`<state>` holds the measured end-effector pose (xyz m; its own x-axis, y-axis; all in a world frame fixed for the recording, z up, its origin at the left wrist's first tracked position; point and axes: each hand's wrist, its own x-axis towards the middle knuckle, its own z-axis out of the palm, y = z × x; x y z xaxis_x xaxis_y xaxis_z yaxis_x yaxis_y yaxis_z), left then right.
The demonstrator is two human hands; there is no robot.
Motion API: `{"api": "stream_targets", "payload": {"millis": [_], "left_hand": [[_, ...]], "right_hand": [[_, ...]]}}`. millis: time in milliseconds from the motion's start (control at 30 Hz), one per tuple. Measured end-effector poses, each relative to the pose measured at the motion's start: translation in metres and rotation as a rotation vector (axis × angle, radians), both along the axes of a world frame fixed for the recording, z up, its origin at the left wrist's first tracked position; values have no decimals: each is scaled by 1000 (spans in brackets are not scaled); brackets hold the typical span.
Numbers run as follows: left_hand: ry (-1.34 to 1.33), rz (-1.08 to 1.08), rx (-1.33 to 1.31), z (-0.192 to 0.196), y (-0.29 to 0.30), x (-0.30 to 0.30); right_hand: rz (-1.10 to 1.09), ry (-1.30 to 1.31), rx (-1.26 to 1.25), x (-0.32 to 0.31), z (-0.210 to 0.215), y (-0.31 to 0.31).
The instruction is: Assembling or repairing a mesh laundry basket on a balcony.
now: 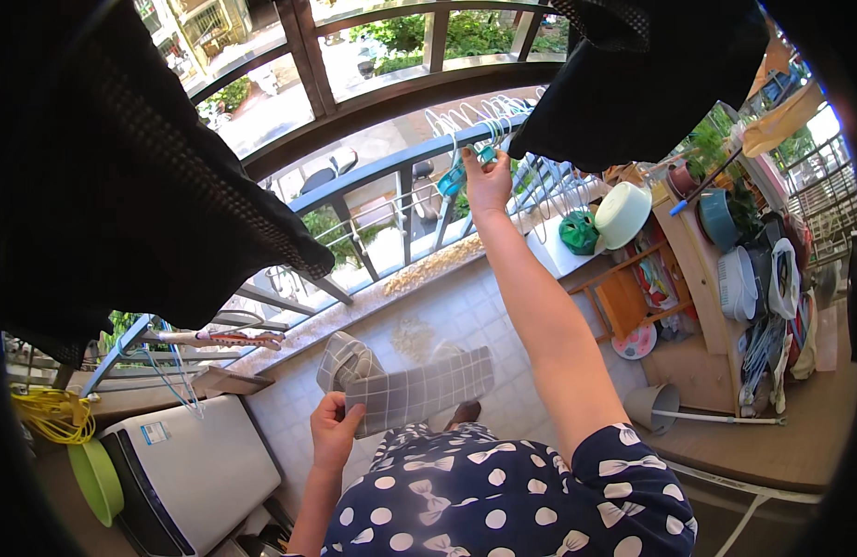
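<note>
In my left hand (334, 429), thumb and fingers are closed on one edge of a grey cloth with white checks (419, 388). It stretches out to the right in front of my body, with a bunched part at its far left. My right hand (487, 181) reaches far forward to the balcony railing (396, 165). Its fingers pinch a teal plastic piece (452, 176), partly hidden by the hand, so its exact kind does not show. Right beside it, several white hangers (466, 119) hang on the rail.
Dark garments (150, 195) hang at left and upper right. A washing machine (192, 469) and a green basin (96, 483) stand lower left. To the right are a pale green basin (623, 213), a wooden shelf unit (716, 316) and a grey bucket (649, 408).
</note>
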<state>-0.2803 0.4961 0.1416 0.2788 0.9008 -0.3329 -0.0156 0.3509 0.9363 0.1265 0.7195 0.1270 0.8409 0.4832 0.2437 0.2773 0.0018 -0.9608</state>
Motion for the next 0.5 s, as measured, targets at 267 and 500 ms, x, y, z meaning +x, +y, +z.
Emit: {"api": "stream_targets", "payload": {"millis": [267, 500], "left_hand": [[54, 27, 24, -10, 2, -10], [91, 16, -25, -16, 0, -5]], "right_hand": [[-68, -2, -65, -24, -25, 10], [-133, 492, 85, -22, -54, 6]]}}
